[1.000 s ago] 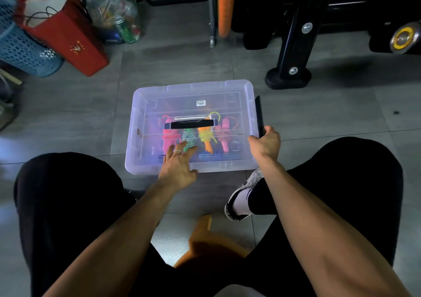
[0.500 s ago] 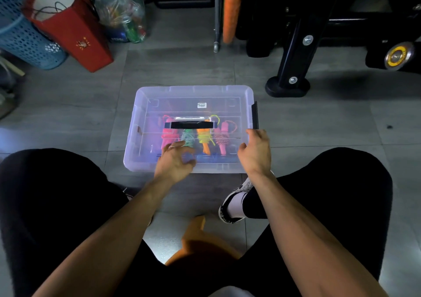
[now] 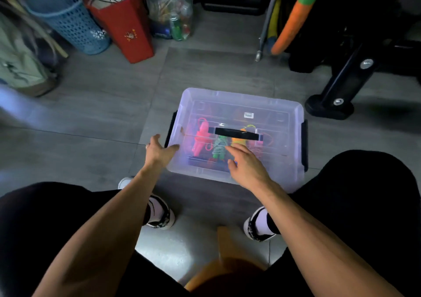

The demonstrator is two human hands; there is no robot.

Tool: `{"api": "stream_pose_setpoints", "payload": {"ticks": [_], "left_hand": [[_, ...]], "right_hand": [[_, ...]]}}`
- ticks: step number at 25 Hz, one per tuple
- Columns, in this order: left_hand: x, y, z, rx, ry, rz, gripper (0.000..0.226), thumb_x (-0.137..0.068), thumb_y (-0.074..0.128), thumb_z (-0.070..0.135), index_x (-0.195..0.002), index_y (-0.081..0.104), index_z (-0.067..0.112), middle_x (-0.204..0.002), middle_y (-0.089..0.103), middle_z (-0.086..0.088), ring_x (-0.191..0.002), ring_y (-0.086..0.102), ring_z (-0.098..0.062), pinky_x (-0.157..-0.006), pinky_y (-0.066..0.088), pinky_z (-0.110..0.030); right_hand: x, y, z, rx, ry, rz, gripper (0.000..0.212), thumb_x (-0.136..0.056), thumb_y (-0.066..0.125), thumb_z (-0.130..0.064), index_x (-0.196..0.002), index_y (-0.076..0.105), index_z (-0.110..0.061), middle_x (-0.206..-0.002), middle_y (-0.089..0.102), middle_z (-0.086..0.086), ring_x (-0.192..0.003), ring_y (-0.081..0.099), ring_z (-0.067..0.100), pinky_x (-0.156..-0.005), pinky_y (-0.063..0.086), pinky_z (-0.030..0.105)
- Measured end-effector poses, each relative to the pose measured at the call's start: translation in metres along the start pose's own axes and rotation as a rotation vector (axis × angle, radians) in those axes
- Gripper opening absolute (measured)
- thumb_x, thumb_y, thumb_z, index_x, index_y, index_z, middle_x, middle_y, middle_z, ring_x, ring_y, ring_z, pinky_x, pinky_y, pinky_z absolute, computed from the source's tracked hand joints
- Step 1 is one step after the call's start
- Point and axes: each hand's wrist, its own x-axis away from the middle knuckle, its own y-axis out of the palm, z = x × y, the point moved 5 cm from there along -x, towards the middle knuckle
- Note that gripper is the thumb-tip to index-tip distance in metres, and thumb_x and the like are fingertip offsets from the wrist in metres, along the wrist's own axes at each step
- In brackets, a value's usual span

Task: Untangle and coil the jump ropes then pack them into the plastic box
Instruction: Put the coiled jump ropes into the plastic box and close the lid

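A clear plastic box sits on the grey tiled floor in front of me, its lid on and a black handle across the top. Through the lid show several coiled jump ropes: a pink one, a green one and an orange one. My left hand reaches to the box's left edge beside the black side latch, fingers straight. My right hand lies over the lid's near part with fingers spread and relaxed, holding nothing.
A blue perforated basket, a red paper bag and a clear bag of items stand at the back left. A black machine foot and an orange-green foam tube are at the back right. My knees flank the box.
My view swung left, so the box now sits right of centre. My left hand moved from the lid to the box's left edge; my right hand left the right latch and came over the lid.
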Motion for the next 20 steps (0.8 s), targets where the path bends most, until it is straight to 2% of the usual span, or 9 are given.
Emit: {"api": "stream_pose_setpoints", "payload": {"ticks": [2, 4, 6, 8, 10, 14, 15, 17, 20], "left_hand": [[-0.012, 0.001, -0.017, 0.237, -0.134, -0.175, 0.076, -0.076, 0.080, 0.027, -0.140, 0.042, 0.012, -0.118, 0.057, -0.007, -0.093, 0.061, -0.023, -0.077, 0.049, -0.030], [-0.021, -0.001, -0.030, 0.445, -0.228, -0.192, 0.048, -0.065, 0.084, 0.028, -0.104, 0.062, 0.012, -0.078, 0.058, -0.002, -0.063, 0.054, -0.017, -0.056, 0.043, -0.025], [-0.027, -0.003, -0.040, 0.525, -0.283, -0.155, 0.036, -0.059, 0.085, 0.033, -0.080, 0.067, 0.010, -0.061, 0.055, -0.002, -0.054, 0.047, -0.019, -0.055, 0.039, -0.025], [-0.024, -0.001, -0.034, 0.528, -0.200, -0.164, 0.032, -0.063, 0.083, 0.032, -0.082, 0.067, 0.011, -0.067, 0.060, -0.002, -0.061, 0.052, -0.019, -0.061, 0.042, -0.026], [-0.015, 0.003, -0.018, 0.503, 0.003, -0.130, 0.021, -0.076, 0.077, 0.015, -0.095, 0.067, 0.017, -0.075, 0.064, 0.003, -0.067, 0.056, -0.014, -0.065, 0.045, -0.022], [0.001, 0.008, -0.004, 0.250, 0.240, 0.043, 0.032, -0.085, 0.062, 0.013, -0.116, 0.068, 0.016, -0.082, 0.067, 0.003, -0.063, 0.056, -0.011, -0.061, 0.041, -0.008], [0.001, 0.007, -0.005, 0.210, 0.254, 0.061, 0.037, -0.087, 0.060, 0.016, -0.124, 0.064, 0.015, -0.086, 0.068, 0.000, -0.069, 0.059, -0.014, -0.065, 0.043, -0.010], [0.003, 0.009, -0.010, 0.014, 0.281, 0.100, 0.049, -0.092, 0.057, 0.023, -0.139, 0.049, 0.012, -0.111, 0.066, -0.012, -0.098, 0.063, -0.028, -0.083, 0.049, -0.029], [0.024, 0.027, -0.004, -0.420, 0.540, 0.132, 0.065, -0.091, 0.054, 0.035, -0.149, 0.030, 0.015, -0.154, 0.026, -0.020, -0.139, 0.025, -0.043, -0.108, 0.034, -0.054]], "right_hand": [[-0.004, 0.015, -0.016, 0.102, -0.008, -0.062, 0.051, -0.098, 0.045, -0.015, -0.148, 0.036, -0.017, -0.153, 0.035, 0.001, -0.140, 0.031, 0.022, -0.112, 0.032, 0.034], [-0.007, 0.023, -0.022, 0.227, 0.029, -0.076, 0.052, -0.097, 0.043, -0.016, -0.149, 0.033, -0.020, -0.152, 0.034, -0.001, -0.138, 0.030, 0.023, -0.108, 0.034, 0.036], [-0.010, 0.023, -0.023, 0.297, 0.063, -0.061, 0.051, -0.096, 0.043, -0.015, -0.146, 0.036, -0.020, -0.148, 0.036, -0.002, -0.134, 0.033, 0.024, -0.102, 0.036, 0.035], [-0.014, 0.022, -0.023, 0.296, 0.083, -0.061, 0.049, -0.095, 0.044, -0.014, -0.144, 0.040, -0.019, -0.147, 0.038, -0.001, -0.132, 0.036, 0.026, -0.098, 0.042, 0.034], [-0.017, 0.022, -0.023, 0.293, 0.088, -0.060, 0.047, -0.095, 0.045, -0.013, -0.141, 0.045, -0.017, -0.146, 0.039, 0.000, -0.131, 0.037, 0.025, -0.096, 0.044, 0.033], [-0.015, 0.025, -0.023, 0.326, 0.066, -0.047, 0.047, -0.093, 0.050, -0.016, -0.140, 0.045, -0.017, -0.148, 0.038, -0.001, -0.134, 0.035, 0.024, -0.099, 0.045, 0.035], [-0.013, 0.026, -0.022, 0.323, 0.058, -0.053, 0.049, -0.092, 0.051, -0.018, -0.141, 0.044, -0.017, -0.151, 0.035, -0.001, -0.136, 0.032, 0.023, -0.102, 0.043, 0.037], [-0.007, 0.026, -0.018, 0.295, 0.034, -0.102, 0.053, -0.092, 0.053, -0.024, -0.143, 0.041, -0.019, -0.157, 0.026, -0.002, -0.142, 0.025, 0.021, -0.108, 0.037, 0.044], [0.009, 0.011, 0.004, 0.372, 0.043, -0.186, 0.067, -0.089, 0.059, -0.034, -0.149, 0.031, -0.026, -0.160, 0.015, -0.002, -0.144, 0.019, 0.022, -0.104, 0.042, 0.042]]}}
